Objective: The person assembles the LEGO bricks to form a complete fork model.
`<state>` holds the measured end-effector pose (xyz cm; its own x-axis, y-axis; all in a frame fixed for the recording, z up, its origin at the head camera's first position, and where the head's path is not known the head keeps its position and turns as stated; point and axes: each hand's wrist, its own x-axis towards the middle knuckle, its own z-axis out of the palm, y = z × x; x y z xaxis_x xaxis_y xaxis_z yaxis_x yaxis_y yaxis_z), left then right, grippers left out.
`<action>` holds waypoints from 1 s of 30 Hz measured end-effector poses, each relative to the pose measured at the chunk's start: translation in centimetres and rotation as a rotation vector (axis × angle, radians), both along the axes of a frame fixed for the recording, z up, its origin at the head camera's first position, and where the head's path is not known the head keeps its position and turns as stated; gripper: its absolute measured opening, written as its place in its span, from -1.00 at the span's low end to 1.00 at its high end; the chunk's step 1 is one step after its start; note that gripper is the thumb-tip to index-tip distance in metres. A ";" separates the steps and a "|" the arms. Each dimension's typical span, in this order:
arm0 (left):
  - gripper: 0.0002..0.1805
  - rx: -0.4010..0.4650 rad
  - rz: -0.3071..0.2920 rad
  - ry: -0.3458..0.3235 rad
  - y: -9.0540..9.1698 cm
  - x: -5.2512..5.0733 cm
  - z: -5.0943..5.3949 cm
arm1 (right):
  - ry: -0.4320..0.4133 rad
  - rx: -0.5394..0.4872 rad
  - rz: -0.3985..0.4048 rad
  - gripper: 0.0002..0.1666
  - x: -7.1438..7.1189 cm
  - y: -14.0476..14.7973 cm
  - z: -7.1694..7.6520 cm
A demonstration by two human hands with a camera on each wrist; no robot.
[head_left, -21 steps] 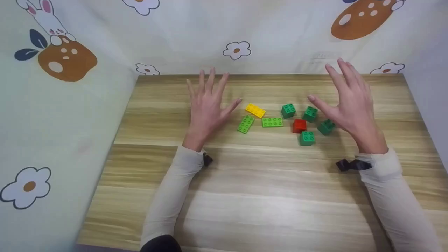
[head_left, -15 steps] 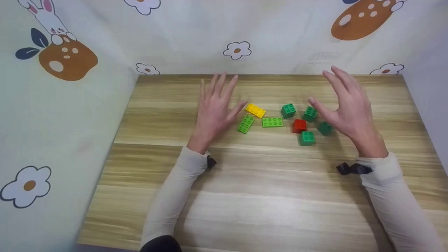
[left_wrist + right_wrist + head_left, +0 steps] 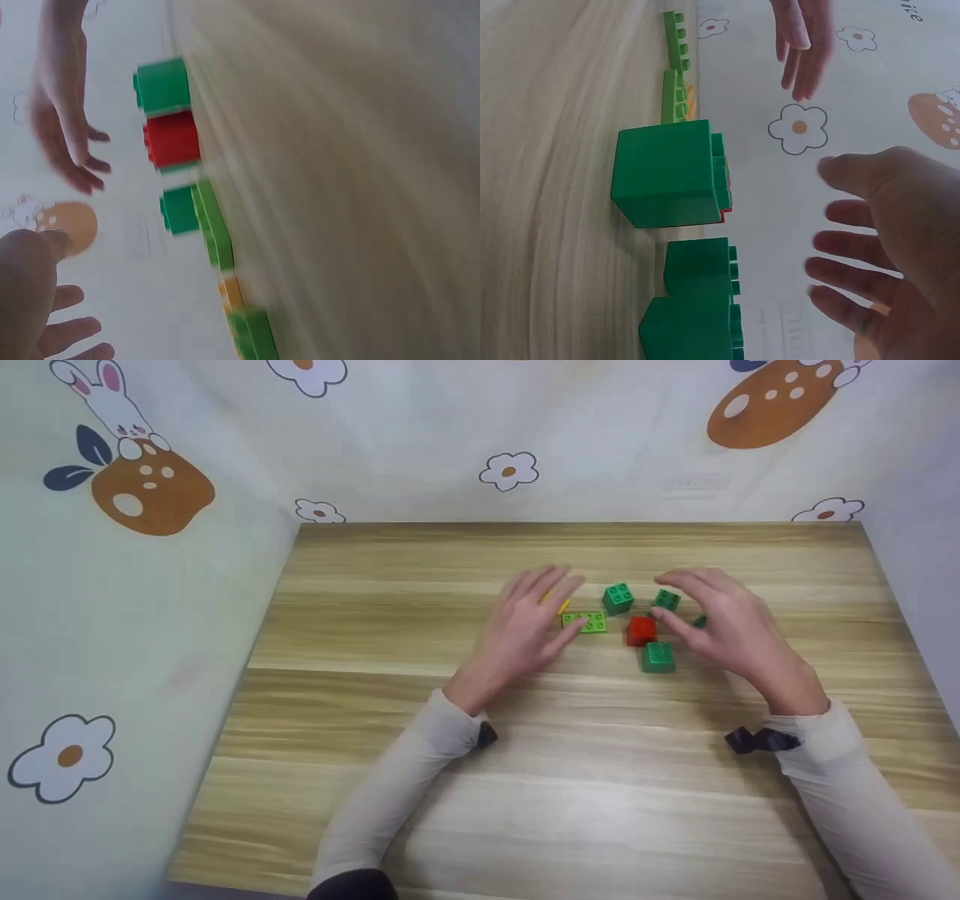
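Note:
Above the left bricks hovers my left hand (image 3: 525, 626), fingers spread and holding nothing; it covers one light green brick and most of the yellow brick (image 3: 564, 606). Another light green brick (image 3: 574, 624) lies by its thumb. My right hand (image 3: 739, 634), also empty, is over the right-hand green bricks, its thumb near a green brick (image 3: 667, 600). A red brick (image 3: 641, 631) lies between that one and a front green brick (image 3: 658, 658). Farther left is a green brick (image 3: 619, 598). In the right wrist view, a green brick (image 3: 664, 176) looms closest, apart from the hand (image 3: 885, 247).
The wooden table (image 3: 337, 630) meets a patterned wall covering (image 3: 412, 442) along its back edge, with another such surface (image 3: 150, 645) on the left. Dark bands sit at both sleeve cuffs.
My left hand has moved right and nearer, over the yellow and light green bricks. The right hand has lowered toward the green bricks, its fingers more bent. The visible bricks have not moved.

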<state>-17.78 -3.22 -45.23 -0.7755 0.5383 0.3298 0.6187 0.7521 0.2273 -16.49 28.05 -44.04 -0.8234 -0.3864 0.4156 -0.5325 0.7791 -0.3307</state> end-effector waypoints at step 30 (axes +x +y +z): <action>-0.53 -0.083 -0.224 -0.161 8.8 1.6 -1.7 | -0.370 0.020 0.130 -0.62 -0.8 0.0 -1.5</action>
